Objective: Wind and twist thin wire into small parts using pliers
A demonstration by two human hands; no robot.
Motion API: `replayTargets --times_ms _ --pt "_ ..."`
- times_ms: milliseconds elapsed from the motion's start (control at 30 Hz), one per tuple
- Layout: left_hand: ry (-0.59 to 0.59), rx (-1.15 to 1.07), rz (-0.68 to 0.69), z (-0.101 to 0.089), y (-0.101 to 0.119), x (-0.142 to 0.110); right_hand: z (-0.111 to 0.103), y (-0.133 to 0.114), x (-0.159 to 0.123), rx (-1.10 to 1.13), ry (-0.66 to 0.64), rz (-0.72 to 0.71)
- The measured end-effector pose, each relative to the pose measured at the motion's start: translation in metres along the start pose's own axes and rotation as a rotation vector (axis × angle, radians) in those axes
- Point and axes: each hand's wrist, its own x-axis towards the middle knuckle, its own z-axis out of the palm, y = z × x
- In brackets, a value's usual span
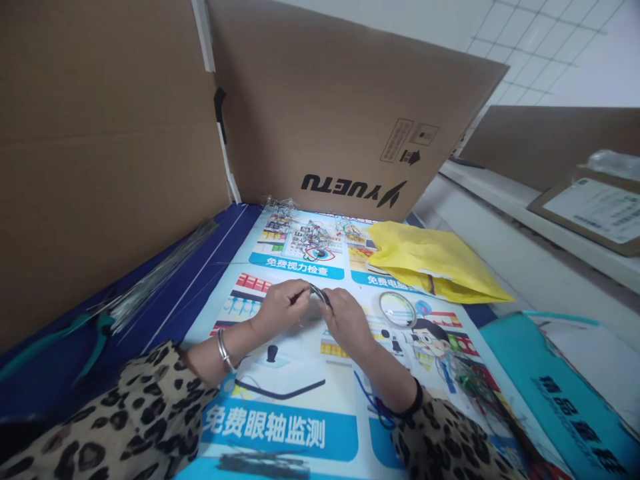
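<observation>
Over the middle of the printed poster, my left hand (285,305) and my right hand (346,319) are close together with fingers pinched. Between them runs a short, dark, curved piece of wire (318,292), gripped at each end. It looks like a thin bundle; its ends are hidden in my fingers. A fine loose strand seems to hang below it. To the right of my right hand lies a clear round ring, like a roll of tape (397,309). Colored strands (373,400) lie by my right wrist.
Pliers with teal handles (93,333) lie at the left beside a bundle of straight wires (160,277). Tangled wire scraps (313,237) sit at the back, near a yellow bag (435,257). Cardboard panels (340,100) stand behind. A turquoise package (555,393) is at right.
</observation>
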Motion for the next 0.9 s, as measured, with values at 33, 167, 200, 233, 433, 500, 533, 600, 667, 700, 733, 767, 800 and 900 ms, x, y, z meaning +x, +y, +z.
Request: replayTargets --times_ms 33,167,200,233,433,500,533,600,667,700,733,767,800,900 --pt "0.017 0.037 0.015 0.0006 -0.0002 -0.0002 -0.0001 -0.0015 0.0000 -0.014 0.008 0.003" --pt "0.047 0.137 0.041 0.0022 -0.0012 -0.0013 -0.0004 -0.0069 -0.0004 -0.032 0.045 0.015" --pt "0.051 0.151 0.043 0.0024 -0.0013 -0.0017 -0.0005 -0.0080 -0.0006 -0.026 0.047 0.021" --pt "0.058 0.160 0.046 0.0025 -0.0014 -0.0022 -0.0004 -0.0090 -0.0008 -0.019 0.046 0.029" --pt "0.117 0.171 0.061 0.0035 -0.0029 -0.0040 0.0020 -0.0105 -0.0021 0.019 0.049 0.052" --pt "0.092 0.176 0.053 0.0037 -0.0037 -0.0039 0.0031 -0.0096 -0.0023 0.010 0.057 0.048" --pt "0.077 0.180 0.051 0.0036 -0.0040 -0.0038 0.0036 -0.0090 -0.0024 0.001 0.061 0.044" --pt "0.064 0.183 0.054 0.0033 -0.0045 -0.0035 0.0045 -0.0078 -0.0025 -0.016 0.071 0.029" --pt "0.059 0.175 0.058 0.0028 -0.0046 -0.0034 0.0052 -0.0068 -0.0027 -0.024 0.079 0.018" --pt "0.059 0.164 0.061 0.0025 -0.0045 -0.0034 0.0055 -0.0065 -0.0027 -0.022 0.084 0.015" --pt "0.058 0.150 0.064 0.0021 -0.0043 -0.0035 0.0056 -0.0063 -0.0028 -0.015 0.089 0.014" --pt "0.058 0.133 0.068 0.0018 -0.0040 -0.0035 0.0056 -0.0062 -0.0029 -0.007 0.093 0.013" --pt "0.060 0.117 0.070 0.0014 -0.0038 -0.0033 0.0055 -0.0061 -0.0030 0.003 0.095 0.014" --pt "0.044 0.060 0.070 -0.0008 -0.0032 -0.0014 0.0049 -0.0049 -0.0034 0.019 0.078 0.017"
